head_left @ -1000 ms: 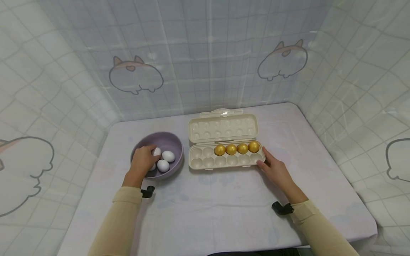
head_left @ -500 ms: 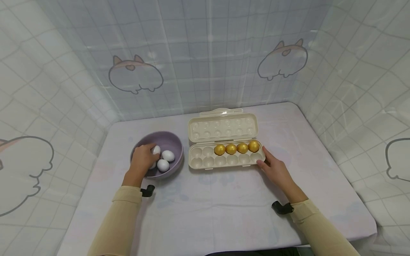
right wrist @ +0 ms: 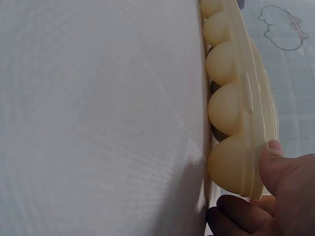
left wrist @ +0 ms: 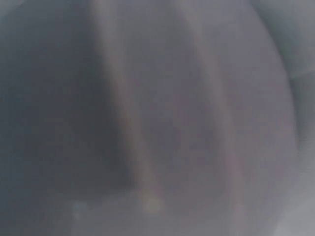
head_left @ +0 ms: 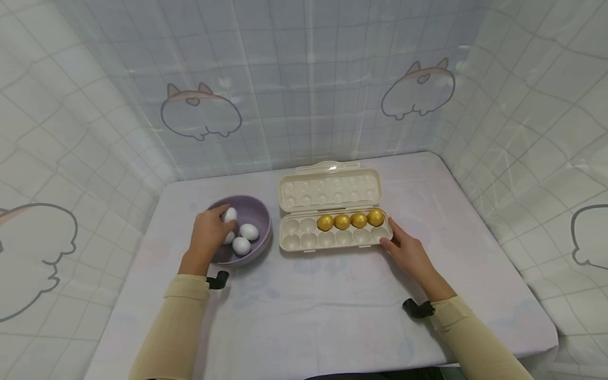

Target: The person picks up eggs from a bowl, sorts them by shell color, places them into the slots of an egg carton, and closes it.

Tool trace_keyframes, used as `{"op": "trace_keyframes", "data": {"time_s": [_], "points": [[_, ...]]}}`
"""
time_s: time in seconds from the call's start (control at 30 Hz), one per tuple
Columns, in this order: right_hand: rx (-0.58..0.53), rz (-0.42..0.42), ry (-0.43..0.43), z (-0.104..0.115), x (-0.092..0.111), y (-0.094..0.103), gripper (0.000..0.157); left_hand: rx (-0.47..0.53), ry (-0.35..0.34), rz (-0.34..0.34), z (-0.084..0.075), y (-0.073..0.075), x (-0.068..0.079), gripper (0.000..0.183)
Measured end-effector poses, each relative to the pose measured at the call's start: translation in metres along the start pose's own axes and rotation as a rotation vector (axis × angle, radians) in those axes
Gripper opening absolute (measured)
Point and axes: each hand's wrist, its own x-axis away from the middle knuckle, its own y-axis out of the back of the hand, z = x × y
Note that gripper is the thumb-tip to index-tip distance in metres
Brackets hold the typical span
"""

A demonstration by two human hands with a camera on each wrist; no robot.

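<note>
In the head view my left hand (head_left: pixel 207 234) is over the left side of a purple bowl (head_left: pixel 259 212) and pinches a white egg (head_left: pixel 230 215) between thumb and fingers. Several more white eggs (head_left: pixel 241 246) lie in the bowl. An open cream egg carton (head_left: pixel 326 241) stands to the right, with a row of golden eggs (head_left: pixel 342 221) in its back cups. My right hand (head_left: pixel 409 253) grips the carton's right end, thumb at its front corner. The right wrist view shows the thumb (right wrist: pixel 273 164) against the carton's edge. The bowl's wall (left wrist: pixel 266 123) fills the blurred left wrist view.
The carton's lid (head_left: pixel 331 191) leans back toward the tiled curtain (head_left: pixel 294 105) behind the table. A pale patterned cloth (head_left: pixel 304 316) covers the tabletop. More curtain hangs on both sides.
My left hand has shifted slightly up and left with the pinched white egg, showing more of the egg beneath it. The right hand keeps its place on the carton.
</note>
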Motion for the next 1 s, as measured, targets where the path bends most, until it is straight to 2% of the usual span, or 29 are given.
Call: {"op": "trace_keyframes", "data": {"time_s": [0.27,0.4,0.53,0.77,1.0], "points": [[-0.006,0.011,-0.013,0.001,0.001,0.001,0.079,0.031,-0.037,-0.052,-0.014,0.004,0.002,0.053],[-0.008,0.012,-0.013,0.002,0.001,0.001,0.079,0.065,-0.023,-0.063,-0.023,0.004,0.002,0.052],[-0.008,0.011,-0.013,0.002,0.001,0.001,0.079,0.102,-0.051,-0.065,-0.030,0.004,0.001,0.051],[-0.003,0.004,-0.008,0.003,0.001,0.002,0.079,0.119,-0.126,-0.081,-0.042,-0.003,-0.002,0.051],[-0.005,0.008,-0.011,0.003,0.001,0.002,0.079,0.107,-0.158,-0.087,-0.063,-0.010,-0.003,0.052]]}}
